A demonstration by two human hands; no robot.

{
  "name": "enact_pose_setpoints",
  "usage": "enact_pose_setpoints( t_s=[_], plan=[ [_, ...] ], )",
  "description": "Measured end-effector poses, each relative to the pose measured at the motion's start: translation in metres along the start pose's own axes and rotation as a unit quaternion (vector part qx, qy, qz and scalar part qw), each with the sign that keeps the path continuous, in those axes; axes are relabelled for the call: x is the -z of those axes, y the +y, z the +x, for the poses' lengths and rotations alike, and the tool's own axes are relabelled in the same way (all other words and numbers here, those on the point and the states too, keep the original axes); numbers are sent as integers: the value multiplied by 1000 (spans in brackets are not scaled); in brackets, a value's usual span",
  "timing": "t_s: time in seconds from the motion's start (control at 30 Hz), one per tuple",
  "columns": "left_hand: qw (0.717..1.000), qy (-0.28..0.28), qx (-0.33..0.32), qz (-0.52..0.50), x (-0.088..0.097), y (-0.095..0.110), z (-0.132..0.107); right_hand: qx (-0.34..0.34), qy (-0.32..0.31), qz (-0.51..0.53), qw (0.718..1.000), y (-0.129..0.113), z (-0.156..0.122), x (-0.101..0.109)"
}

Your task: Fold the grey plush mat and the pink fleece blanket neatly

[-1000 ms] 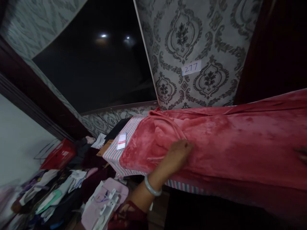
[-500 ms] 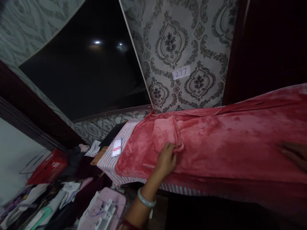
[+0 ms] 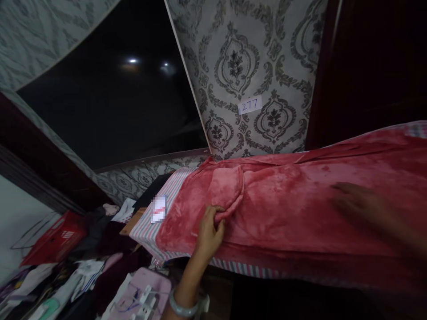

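Note:
A red plush garment [image 3: 283, 209] lies spread along a surface covered by a striped cloth [image 3: 247, 269]. My left hand [image 3: 211, 229], with a bangle at the wrist, pinches the edge of a lighter folded part of the garment near its left end. That folded part [image 3: 227, 182] is doubled over, and I cannot tell whether it is a sleeve end or a flap. My right hand [image 3: 358, 200] is over the garment further right, fingers stretched out and slightly blurred, holding nothing. Whether it touches the fabric is unclear.
Behind stand a large dark screen [image 3: 116, 98] and a patterned wall with a paper label [image 3: 250, 105]. A small pixelated card [image 3: 159, 209] lies on the striped cloth. At lower left are a red basket [image 3: 55, 240], piled clothes [image 3: 86, 275] and a pink case [image 3: 143, 289].
My left hand has drawn the pinched edge left and slightly toward me, so the folded part bends over. My right hand has moved left across the garment. The view has shifted slightly.

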State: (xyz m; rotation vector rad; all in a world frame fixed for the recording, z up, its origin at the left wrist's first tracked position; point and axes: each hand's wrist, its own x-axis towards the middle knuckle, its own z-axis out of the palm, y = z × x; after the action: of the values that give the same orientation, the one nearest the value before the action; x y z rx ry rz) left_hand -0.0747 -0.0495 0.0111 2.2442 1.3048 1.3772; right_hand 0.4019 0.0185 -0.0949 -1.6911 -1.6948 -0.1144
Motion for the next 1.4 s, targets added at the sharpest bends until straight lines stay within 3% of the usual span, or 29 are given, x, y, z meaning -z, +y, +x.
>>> enact_pose_setpoints(
  t_s=[0.1,0.2,0.33,0.47,0.63,0.77,1.0,1.17,1.27,1.4],
  plan=[
    [1000,9,-14,16,-3,9,0,76,-114,111,984,-81,31,-34],
    [1000,8,-7,16,-1,16,1,170,-145,136,965,-141,59,-81],
    [1000,16,16,7,5,19,-1,213,-147,113,959,-186,86,-137],
    [999,38,32,-3,12,13,-4,228,-157,97,956,-211,108,-173],
    [991,134,13,8,28,-5,-2,232,-148,180,944,-252,141,-191],
    [968,246,32,50,52,-23,4,255,-89,232,935,-309,175,-197],
    [913,374,147,76,114,-65,10,313,-75,240,916,-419,207,-209],
    [878,425,202,86,152,-101,9,354,-86,203,909,-477,219,-224],
    [871,424,228,98,153,-126,3,339,-110,160,921,-496,219,-243],
    [862,405,288,98,138,-157,-14,320,-209,97,919,-497,202,-279]
  ],
)
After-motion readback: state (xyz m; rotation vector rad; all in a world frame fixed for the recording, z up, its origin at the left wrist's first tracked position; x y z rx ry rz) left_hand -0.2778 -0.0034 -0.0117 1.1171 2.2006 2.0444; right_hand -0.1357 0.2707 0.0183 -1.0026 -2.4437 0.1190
